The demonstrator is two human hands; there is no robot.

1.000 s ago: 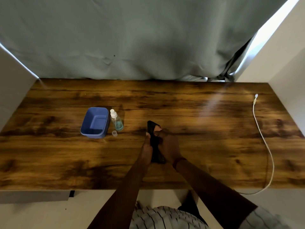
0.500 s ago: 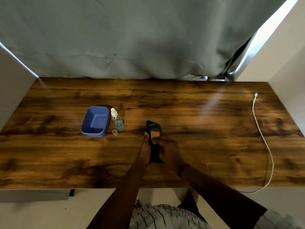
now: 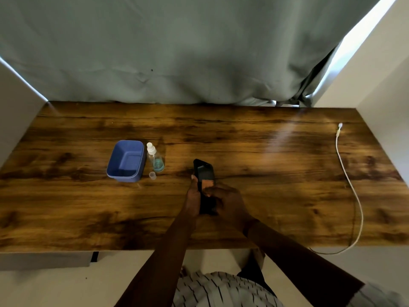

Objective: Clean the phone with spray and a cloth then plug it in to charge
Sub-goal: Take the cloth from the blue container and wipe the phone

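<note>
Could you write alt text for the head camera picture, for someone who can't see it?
Both hands, left hand and right hand, hold a dark phone over a wooden desk. A blue tub, spray bottle and small cap sit left; a white charging cable lies right.

Left hand [image 3: 193,198] grips the black phone [image 3: 204,173] by its left edge above the wooden tabletop [image 3: 276,185]. Right hand [image 3: 228,201] presses an orange cloth [image 3: 207,184] on the screen. Spray bottle [image 3: 156,160] upright, just beside blue tub [image 3: 126,160]; small cap [image 3: 152,175] near. White charging cable [image 3: 352,189] well apart, right.
</note>
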